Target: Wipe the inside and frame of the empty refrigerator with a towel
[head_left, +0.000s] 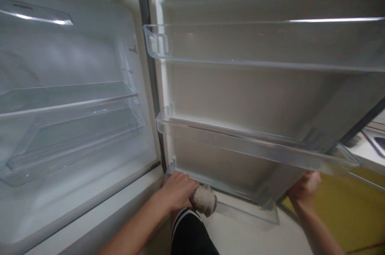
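Note:
My left hand (179, 190) is closed on a bunched grey-brown cloth (205, 199), pressed against the lowest clear door bin (240, 203) at its left end, near the hinge. My right hand (305, 186) grips the right end of that same bin, fingers curled round its edge below the door. The fridge door (240, 94) stands open in front of me, with two more clear door bins above: a middle one (240, 142) and an upper one (255, 44).
The fridge cavity (69, 134) on the left holds a glass shelf (66, 98) and a clear drawer (72, 142). My knee in dark shorts with white stripes (192, 233) is below. A yellow floor or surface (351, 211) lies to the right, beside a white counter edge (369, 146).

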Motion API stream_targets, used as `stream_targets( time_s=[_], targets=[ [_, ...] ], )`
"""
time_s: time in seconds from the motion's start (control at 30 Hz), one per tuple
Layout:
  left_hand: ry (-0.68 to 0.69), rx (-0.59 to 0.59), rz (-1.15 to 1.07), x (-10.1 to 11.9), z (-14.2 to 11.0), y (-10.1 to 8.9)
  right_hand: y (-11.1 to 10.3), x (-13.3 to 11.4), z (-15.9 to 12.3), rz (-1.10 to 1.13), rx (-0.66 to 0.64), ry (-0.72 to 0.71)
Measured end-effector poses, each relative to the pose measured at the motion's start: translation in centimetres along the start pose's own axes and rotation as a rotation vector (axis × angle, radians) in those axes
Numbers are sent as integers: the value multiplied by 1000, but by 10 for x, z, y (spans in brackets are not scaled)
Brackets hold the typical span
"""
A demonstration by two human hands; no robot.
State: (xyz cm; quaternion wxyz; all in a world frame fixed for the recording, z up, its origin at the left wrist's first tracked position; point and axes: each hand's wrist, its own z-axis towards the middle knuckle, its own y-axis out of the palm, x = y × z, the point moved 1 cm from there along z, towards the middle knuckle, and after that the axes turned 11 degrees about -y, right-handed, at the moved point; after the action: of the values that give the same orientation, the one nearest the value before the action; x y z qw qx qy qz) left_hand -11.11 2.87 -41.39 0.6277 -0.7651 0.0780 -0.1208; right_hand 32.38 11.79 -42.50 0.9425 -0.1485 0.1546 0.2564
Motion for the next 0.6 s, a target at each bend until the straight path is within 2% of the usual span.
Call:
stream_targets(
  time_s=[0.07, 0.13, 0.2, 0.33, 0.4, 0.43, 0.5, 0.6],
  targets=[
    [-2, 29, 11, 4, -3, 6, 1, -2, 0, -9, -16, 50],
    [17, 68, 16, 20, -2, 11, 1, -4, 0, -28, -21, 106],
    [72, 114, 14, 53, 5, 18, 0, -6, -1, -44, -11, 140],
    [267, 221, 2, 133, 24, 27, -2, -4, -3, 1, -9, 187],
    [335, 288, 0, 150, 26, 30, -3, -4, -3, 35, -23, 202],
    [361, 338, 7, 148, 24, 32, -4, -5, -2, 44, -24, 206],
    [387, 476, 44, 124, 15, 38, -4, -10, 1, 59, -2, 209],
    [333, 697, 133, 52, -9, 53, -5, -20, 6, 73, 33, 208]
  ],
)
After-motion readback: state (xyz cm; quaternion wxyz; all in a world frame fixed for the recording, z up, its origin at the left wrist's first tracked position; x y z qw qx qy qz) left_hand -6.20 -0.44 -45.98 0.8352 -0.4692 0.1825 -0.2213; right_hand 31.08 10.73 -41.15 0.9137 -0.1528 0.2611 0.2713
